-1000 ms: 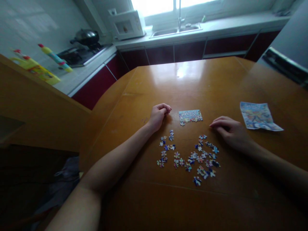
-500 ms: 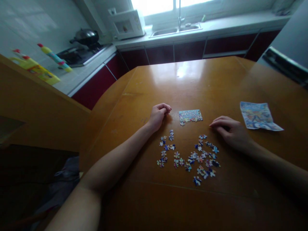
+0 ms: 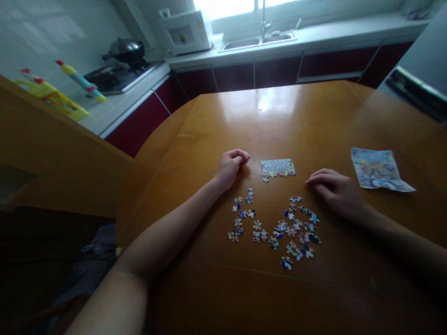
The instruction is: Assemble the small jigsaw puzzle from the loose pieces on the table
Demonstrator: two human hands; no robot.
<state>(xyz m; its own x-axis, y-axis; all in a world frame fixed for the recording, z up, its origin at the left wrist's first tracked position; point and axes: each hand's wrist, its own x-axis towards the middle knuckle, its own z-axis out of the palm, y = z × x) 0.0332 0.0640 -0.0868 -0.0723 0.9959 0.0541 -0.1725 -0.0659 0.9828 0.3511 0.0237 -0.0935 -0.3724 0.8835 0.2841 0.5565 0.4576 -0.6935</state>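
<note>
A partly joined jigsaw puzzle (image 3: 278, 168), with a straight top edge and a jagged lower edge, lies on the wooden table between my hands. To its left rests my left hand (image 3: 233, 165), its fingers curled in; nothing shows in it. My right hand (image 3: 330, 186) lies to the puzzle's right, fingers loosely bent, the thumb a little apart from them, holding nothing visible. Neither hand touches the puzzle. Loose jigsaw pieces (image 3: 291, 228) are scattered nearer to me, with a smaller group of pieces (image 3: 238, 218) on the left.
A creased picture sheet (image 3: 379, 170) lies right of my right hand. The wooden table (image 3: 216, 293) reaches toward a counter with a sink (image 3: 260, 43), a microwave (image 3: 186, 35) and a wok (image 3: 125, 50) on the stove. Yellow bottles (image 3: 57, 100) stand at the left.
The view has shifted very slightly. Both hands, the puzzle and the loose pieces stay where they were on the table.
</note>
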